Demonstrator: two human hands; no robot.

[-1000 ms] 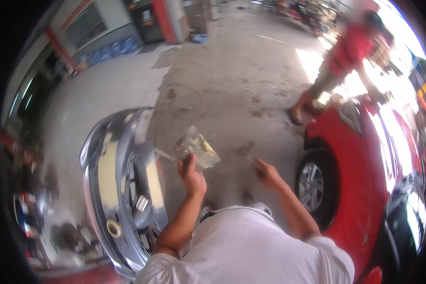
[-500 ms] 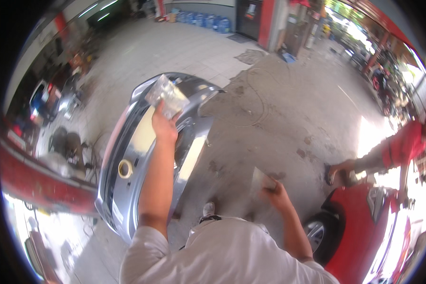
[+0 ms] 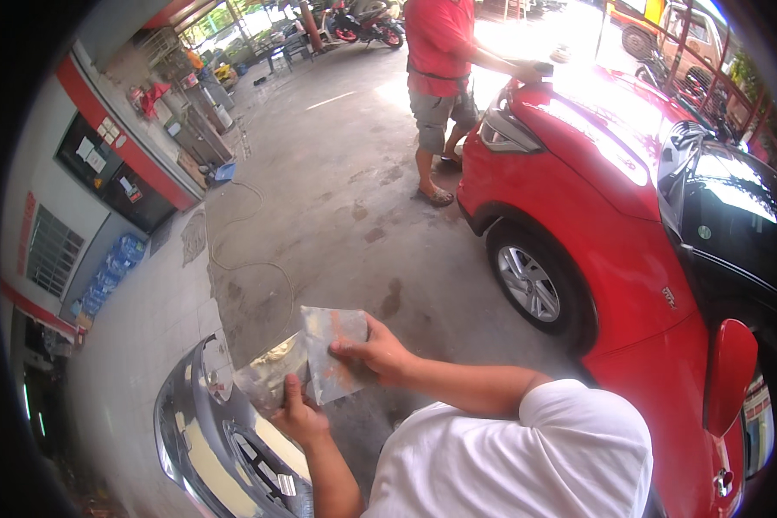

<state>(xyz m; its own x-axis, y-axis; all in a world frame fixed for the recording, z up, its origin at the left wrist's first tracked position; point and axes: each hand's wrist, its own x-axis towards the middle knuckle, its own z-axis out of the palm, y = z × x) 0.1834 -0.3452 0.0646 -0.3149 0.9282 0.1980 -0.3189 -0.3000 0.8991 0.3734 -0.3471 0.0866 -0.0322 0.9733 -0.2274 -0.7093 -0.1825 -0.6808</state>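
In my left hand [image 3: 300, 416] is a flat greyish plate [image 3: 263, 380] with a smear of cream-coloured putty on it, the thumb pressed on its face. Closed on a second flat grey sheet [image 3: 326, 326], marked with orange-brown smears, is my right hand [image 3: 383, 352]. The two sheets meet edge to edge or overlap slightly in front of me. Below and left of them lies a grey car bumper [image 3: 177, 399] with cream patches on its surface; my left forearm and the lower rim cut off part of it.
A red car [image 3: 570, 229] stands close on my right, its mirror [image 3: 730, 377] beside my shoulder. A person in a red shirt [image 3: 440, 52] leans at its front. A thin hose [image 3: 259, 263] crosses the concrete floor. Blue water bottles [image 3: 112, 274] line the wall.
My view has swung right toward the red car. My hands, apart before, have come together with their two sheets; the left has moved away from above the bumper.
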